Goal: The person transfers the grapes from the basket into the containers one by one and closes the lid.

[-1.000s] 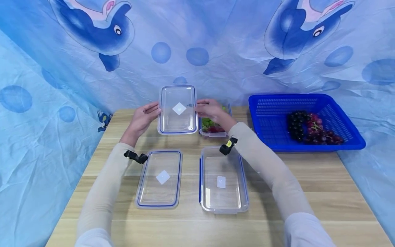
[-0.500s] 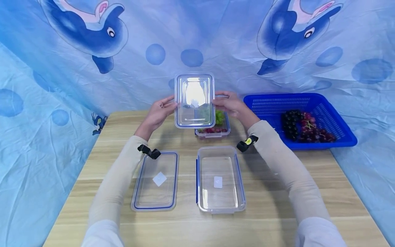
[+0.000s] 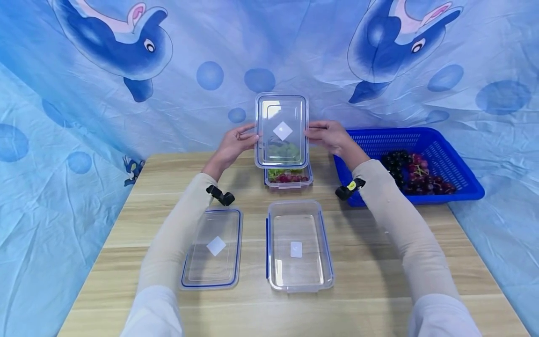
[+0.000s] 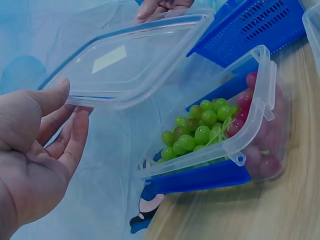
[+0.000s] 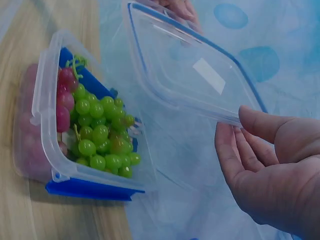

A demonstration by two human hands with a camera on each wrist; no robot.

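Between both hands, a clear rectangular lid (image 3: pixel 273 150) with a blue seal and white diamond label is held up, tilted, apart from the box below. My left hand (image 3: pixel 234 146) pinches its left edge between thumb and fingers; my right hand (image 3: pixel 334 139) pinches the right edge the same way. Beneath and behind the lid stands a clear box (image 3: pixel 290 185) holding green grapes (image 4: pixel 202 125) and red grapes (image 5: pixel 64 100). In both wrist views the box's top is uncovered and its blue side clips hang down.
A larger clear box (image 3: pixel 299 274) stands nearer, with nothing in it. Left of it lies a second blue-sealed lid (image 3: pixel 219 267). At the right back, a blue basket (image 3: pixel 467 173) holds black and dark red grapes (image 3: pixel 421 175). A dolphin-printed curtain (image 3: pixel 294 56) hangs behind the table.
Both hands have carried the lid rightward and a little upward, from beside the grape box to over it. The head view has shifted slightly.
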